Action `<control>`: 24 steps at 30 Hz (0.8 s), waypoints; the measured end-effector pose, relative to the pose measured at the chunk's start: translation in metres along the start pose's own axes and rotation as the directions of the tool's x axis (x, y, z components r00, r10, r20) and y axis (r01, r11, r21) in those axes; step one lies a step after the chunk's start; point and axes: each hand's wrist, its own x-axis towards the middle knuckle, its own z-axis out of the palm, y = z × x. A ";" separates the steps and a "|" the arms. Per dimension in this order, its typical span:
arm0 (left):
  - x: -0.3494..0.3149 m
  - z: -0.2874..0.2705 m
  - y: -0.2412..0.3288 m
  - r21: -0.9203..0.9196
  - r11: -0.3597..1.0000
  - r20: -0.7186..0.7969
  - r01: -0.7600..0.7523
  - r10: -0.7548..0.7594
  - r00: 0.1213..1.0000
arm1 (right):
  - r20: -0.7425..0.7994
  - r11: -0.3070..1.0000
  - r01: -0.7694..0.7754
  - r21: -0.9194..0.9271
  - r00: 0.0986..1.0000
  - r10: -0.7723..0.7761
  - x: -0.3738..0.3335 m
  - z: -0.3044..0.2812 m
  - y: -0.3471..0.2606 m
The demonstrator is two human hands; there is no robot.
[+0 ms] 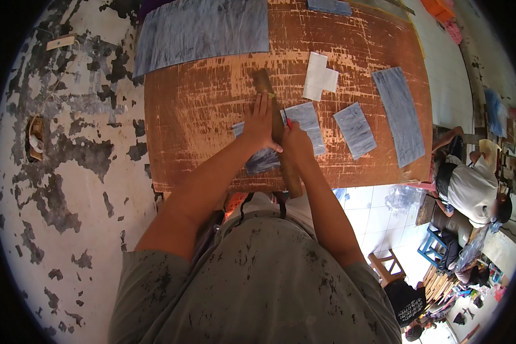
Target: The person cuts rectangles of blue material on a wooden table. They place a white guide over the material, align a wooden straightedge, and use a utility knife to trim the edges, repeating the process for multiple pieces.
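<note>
A long brown wooden straightedge lies from the middle of the table past its near edge. It crosses a grey-blue streaked sheet, which shows on both sides of it. My left hand rests flat on the straightedge, fingers stretched forward and thumb out toward the right. Beside its right edge, my right hand is closed around a slim red cutter. The cutter's thin tip points forward onto the sheet; most of its handle is hidden in my fingers.
On the scratched brown table lie a large streaked sheet, a white cross-like paper piece, a small streaked piece and a long one. A peeling wall borders the left. A person sits at the right.
</note>
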 end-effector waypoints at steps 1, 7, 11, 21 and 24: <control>0.001 -0.002 0.000 0.000 1.000 0.004 0.001 -0.001 1.000 | 0.016 0.999 -0.005 -0.040 1.000 0.006 0.008 0.002 -0.005; 0.000 0.001 -0.002 -0.070 0.997 0.007 -0.011 0.012 1.000 | 0.035 0.994 0.060 -0.087 0.998 -0.057 0.021 0.010 -0.011; 0.001 0.004 -0.001 -0.052 0.999 0.007 -0.001 0.001 1.000 | 0.147 0.987 0.042 -0.155 0.989 -0.019 0.022 0.000 -0.022; 0.006 -0.002 0.004 0.079 0.996 0.084 0.032 -0.038 0.996 | 0.247 0.972 -0.041 -0.231 0.964 0.099 -0.004 -0.008 -0.004; 0.003 -0.007 0.002 0.016 0.999 0.081 0.031 -0.032 0.996 | 0.319 0.938 0.171 -0.302 0.945 -0.070 -0.023 -0.003 0.018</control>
